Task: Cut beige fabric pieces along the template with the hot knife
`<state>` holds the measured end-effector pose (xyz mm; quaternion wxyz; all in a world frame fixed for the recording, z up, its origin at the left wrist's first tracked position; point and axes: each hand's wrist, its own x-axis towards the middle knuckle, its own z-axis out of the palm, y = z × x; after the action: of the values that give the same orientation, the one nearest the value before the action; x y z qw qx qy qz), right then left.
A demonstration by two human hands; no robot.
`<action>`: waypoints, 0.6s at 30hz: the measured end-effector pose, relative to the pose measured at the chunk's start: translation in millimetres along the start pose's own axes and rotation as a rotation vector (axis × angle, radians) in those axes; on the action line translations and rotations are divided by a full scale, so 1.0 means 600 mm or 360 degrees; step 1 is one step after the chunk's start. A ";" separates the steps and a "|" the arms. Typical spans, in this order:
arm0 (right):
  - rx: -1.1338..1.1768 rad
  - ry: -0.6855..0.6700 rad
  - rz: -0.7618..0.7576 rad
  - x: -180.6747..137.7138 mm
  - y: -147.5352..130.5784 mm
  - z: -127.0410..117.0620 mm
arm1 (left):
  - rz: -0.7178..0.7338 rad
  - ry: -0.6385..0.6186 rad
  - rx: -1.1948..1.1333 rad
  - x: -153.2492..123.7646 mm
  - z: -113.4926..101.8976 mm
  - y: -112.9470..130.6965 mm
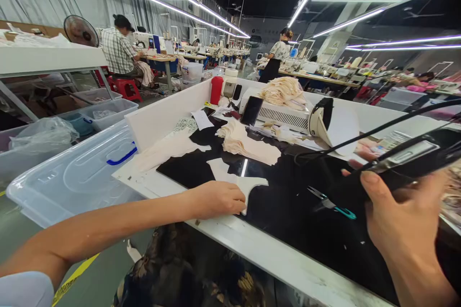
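Over black tabletop (284, 211), left hand (221, 199) pinches pale fabric (249, 183), right hand (406, 216) seemingly grips black device (406, 156).

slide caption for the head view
Left hand on a cream fabric piece, right hand at a black device, teal-handled snips between the hands.

Left hand (219, 199): its fingers hide the near part of the cream fabric piece (250, 183) — pinch or mere pressing cannot be told. Right hand (403, 206): blurred, its fingers partly concealed behind a black device (414, 153), which is cropped by the right edge, its kind and the hold unclear. Between the hands, white specks (345, 247) are too small to identify. Below the left hand, the patterned garment (187, 268) is cut off — bottom edge.
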<state>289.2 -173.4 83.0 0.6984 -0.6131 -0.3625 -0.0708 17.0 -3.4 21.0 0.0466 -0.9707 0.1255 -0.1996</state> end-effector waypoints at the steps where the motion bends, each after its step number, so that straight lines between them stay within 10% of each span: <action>1: 0.0110 -0.0039 0.0089 0.002 0.001 0.012 | 0.0022 -0.0009 -0.0004 0.002 0.000 -0.001; 8: 0.0267 -0.0003 -0.0088 0.002 -0.010 0.056 | 0.0200 -0.0089 0.0106 0.011 -0.004 0.000; 18: 0.0588 -0.0088 0.0095 -0.090 -0.081 0.116 | -0.0204 0.0015 -0.0248 0.011 0.024 0.007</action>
<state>194.4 -140.4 89.4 0.7906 -0.4866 -0.3700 0.0346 27.9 -8.8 9.7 -0.0424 -0.9764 0.0785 -0.1965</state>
